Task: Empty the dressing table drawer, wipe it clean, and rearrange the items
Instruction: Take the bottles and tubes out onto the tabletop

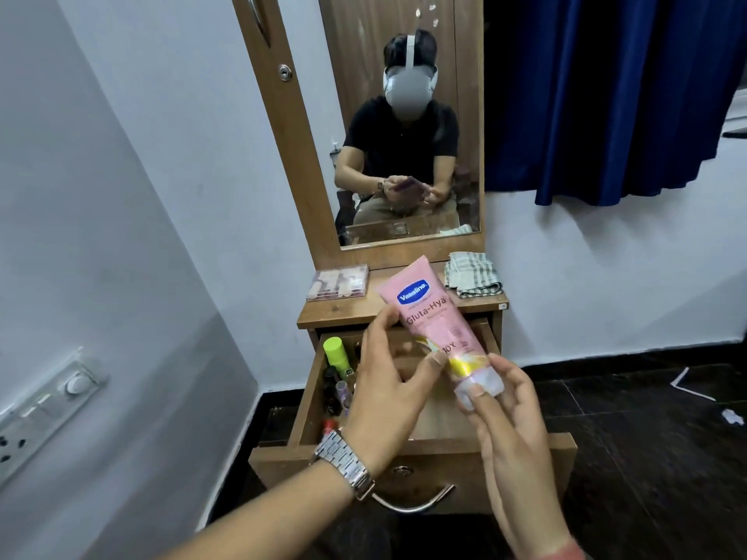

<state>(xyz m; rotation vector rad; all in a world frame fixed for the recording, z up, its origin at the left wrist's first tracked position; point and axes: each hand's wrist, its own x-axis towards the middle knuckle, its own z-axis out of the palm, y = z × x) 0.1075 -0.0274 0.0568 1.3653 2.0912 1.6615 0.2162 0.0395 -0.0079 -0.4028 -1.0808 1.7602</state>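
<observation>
A pink lotion tube [428, 313] with a clear cap is held above the open wooden drawer [440, 418] of the dressing table. My left hand [388, 381] pinches the tube's lower body between thumb and fingers. My right hand [505, 422] pinches the clear cap end. Along the drawer's left side stand several small bottles, among them a green-capped bottle [337, 351]. The right part of the drawer shows bare wood. A folded checked cloth [473, 274] lies on the table top at the right.
A clear plastic box [337, 282] of small items sits on the table top [335, 313] at the left, below the mirror [404, 115]. A wall with a switch panel [44, 410] is close on the left. Blue curtain [614, 95] hangs at the right above dark floor.
</observation>
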